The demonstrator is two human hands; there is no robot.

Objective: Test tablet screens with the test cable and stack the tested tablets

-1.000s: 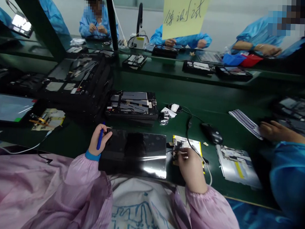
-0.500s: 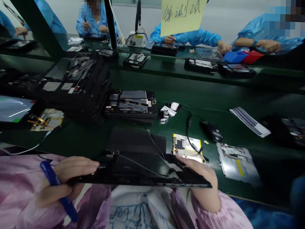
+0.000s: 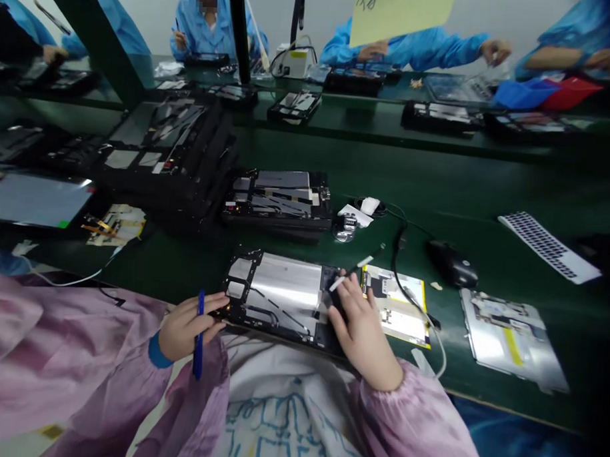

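An opened tablet (image 3: pixel 288 284) lies on the bench edge in front of me, its silver panel, cables and black frame facing up. My left hand (image 3: pixel 186 328) is at its left end, fingertips touching the frame, with a slim blue pen-like stick (image 3: pixel 199 338) held between the fingers. On the tablet's right end rests my right hand (image 3: pixel 364 330), its fingers apart. A thin cable with white tabs (image 3: pixel 364 262) sticks out above those fingers. Just right of the tablet is a battery pack (image 3: pixel 402 298) with yellow edges, partly hidden by my right hand.
Stacked tablets (image 3: pixel 172 157) stand at the left, with another stack (image 3: pixel 278 201) behind my tablet. A mouse (image 3: pixel 452 262), a metal plate (image 3: pixel 514 339) and a sticker sheet (image 3: pixel 549 247) lie to the right. Across the bench, people in blue sleeves work.
The tablet has gone from tilted up, edge-on to me, to lying flat with its inside showing. My right hand has moved from its edge onto its surface. The view has shifted slightly.
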